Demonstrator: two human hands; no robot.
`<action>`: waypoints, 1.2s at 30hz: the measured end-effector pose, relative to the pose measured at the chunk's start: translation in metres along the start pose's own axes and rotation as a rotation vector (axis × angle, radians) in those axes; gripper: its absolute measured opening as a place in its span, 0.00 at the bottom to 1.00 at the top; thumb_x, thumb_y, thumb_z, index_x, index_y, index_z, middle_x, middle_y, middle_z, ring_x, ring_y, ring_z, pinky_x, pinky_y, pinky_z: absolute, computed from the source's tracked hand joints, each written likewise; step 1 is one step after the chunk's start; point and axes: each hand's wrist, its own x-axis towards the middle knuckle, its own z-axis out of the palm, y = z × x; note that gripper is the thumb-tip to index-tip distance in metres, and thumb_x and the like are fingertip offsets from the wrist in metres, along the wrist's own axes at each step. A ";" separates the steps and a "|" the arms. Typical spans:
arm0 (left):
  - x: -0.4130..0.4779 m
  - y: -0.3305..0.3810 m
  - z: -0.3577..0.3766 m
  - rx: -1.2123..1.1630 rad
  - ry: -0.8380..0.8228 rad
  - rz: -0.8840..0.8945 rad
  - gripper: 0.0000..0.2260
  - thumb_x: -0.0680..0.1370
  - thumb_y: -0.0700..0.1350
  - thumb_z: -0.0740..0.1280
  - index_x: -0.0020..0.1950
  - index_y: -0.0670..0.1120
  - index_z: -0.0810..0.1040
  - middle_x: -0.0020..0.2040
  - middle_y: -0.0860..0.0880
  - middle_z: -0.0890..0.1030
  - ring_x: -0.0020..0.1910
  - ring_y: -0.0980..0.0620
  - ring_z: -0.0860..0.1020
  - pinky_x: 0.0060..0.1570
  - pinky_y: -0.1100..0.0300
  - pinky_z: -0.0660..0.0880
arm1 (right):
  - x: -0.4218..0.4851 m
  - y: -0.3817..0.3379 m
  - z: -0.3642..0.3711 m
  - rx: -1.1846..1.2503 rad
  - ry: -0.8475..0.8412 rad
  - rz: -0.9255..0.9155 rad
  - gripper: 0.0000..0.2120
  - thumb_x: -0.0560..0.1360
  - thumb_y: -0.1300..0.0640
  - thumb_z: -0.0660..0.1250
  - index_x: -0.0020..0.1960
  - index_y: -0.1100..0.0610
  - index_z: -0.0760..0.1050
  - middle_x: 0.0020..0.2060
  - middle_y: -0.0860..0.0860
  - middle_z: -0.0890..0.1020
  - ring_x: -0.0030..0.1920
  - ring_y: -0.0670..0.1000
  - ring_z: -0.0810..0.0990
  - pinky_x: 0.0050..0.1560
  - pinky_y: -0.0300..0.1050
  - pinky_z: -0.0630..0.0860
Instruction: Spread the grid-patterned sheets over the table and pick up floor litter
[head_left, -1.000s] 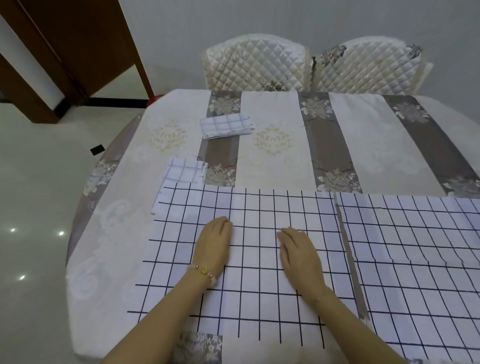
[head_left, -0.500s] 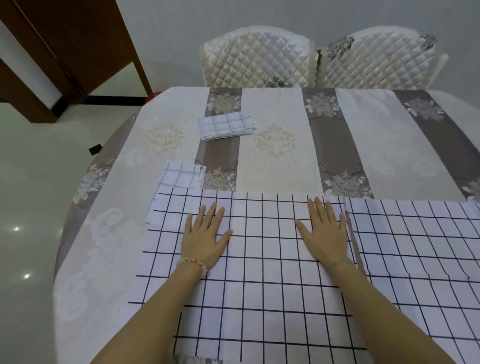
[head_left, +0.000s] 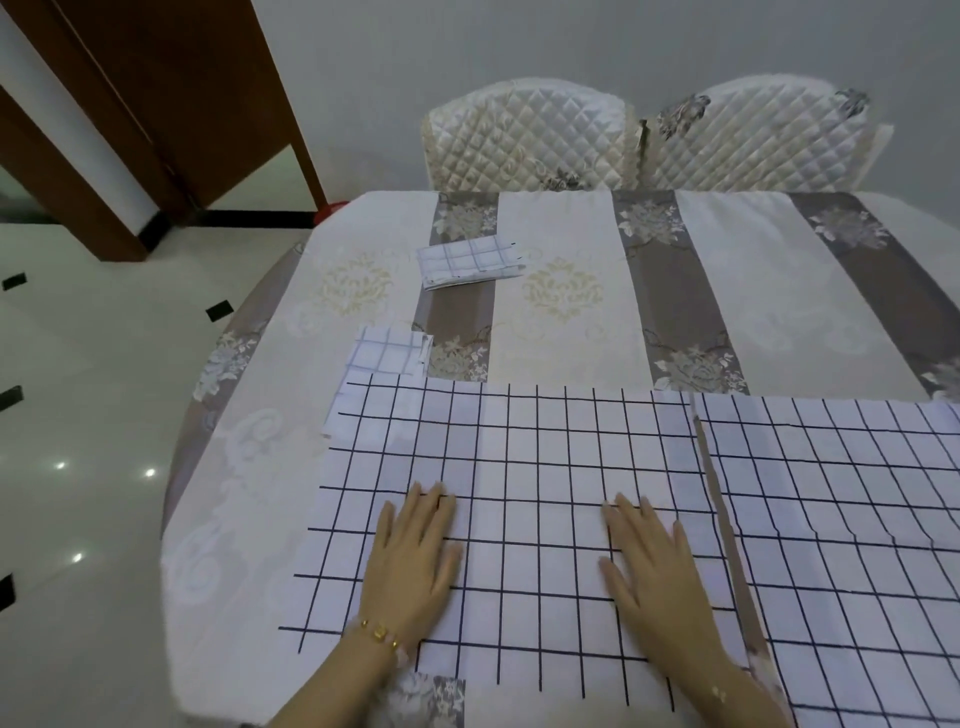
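Note:
A white sheet with a dark grid (head_left: 524, 457) lies flat on the near part of the table (head_left: 571, 312). My left hand (head_left: 415, 556) and my right hand (head_left: 649, 566) rest palm down on it, fingers together, holding nothing. A second grid sheet (head_left: 841, 509) lies spread beside it on the right, a narrow gap between them. A folded grid sheet (head_left: 470, 260) sits farther back on the table. Another folded one (head_left: 387, 353) pokes out from under the near sheet's far left corner.
The table wears a floral cloth with brown and cream stripes. Two quilted chairs (head_left: 530, 137) (head_left: 753, 137) stand at its far side. Glossy white floor (head_left: 78, 415) with small dark tile marks lies to the left. A brown door frame (head_left: 156, 114) is at the back left.
Both hands slid back toward me over the near sheet, from its far edge to its middle, fingers closing together. The sheets stayed in place.

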 end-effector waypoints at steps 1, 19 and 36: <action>-0.011 -0.006 0.004 0.016 -0.029 -0.027 0.25 0.81 0.57 0.43 0.73 0.49 0.63 0.73 0.51 0.65 0.73 0.51 0.56 0.72 0.53 0.45 | -0.012 0.001 0.006 -0.036 -0.037 0.012 0.27 0.79 0.40 0.41 0.75 0.48 0.59 0.74 0.45 0.62 0.75 0.47 0.52 0.74 0.45 0.38; -0.038 -0.023 0.004 0.114 -0.176 -0.153 0.24 0.80 0.58 0.42 0.75 0.55 0.58 0.74 0.55 0.61 0.76 0.54 0.47 0.70 0.48 0.43 | -0.038 0.013 0.005 -0.098 -0.075 0.153 0.25 0.79 0.41 0.38 0.76 0.40 0.44 0.73 0.45 0.63 0.76 0.43 0.45 0.74 0.48 0.37; -0.185 -0.033 -0.148 -0.089 0.226 -0.579 0.21 0.72 0.54 0.52 0.59 0.53 0.76 0.50 0.55 0.82 0.50 0.51 0.80 0.47 0.57 0.74 | -0.037 -0.114 -0.059 0.295 -0.262 -0.064 0.07 0.78 0.50 0.61 0.43 0.43 0.75 0.36 0.43 0.82 0.39 0.43 0.79 0.44 0.46 0.77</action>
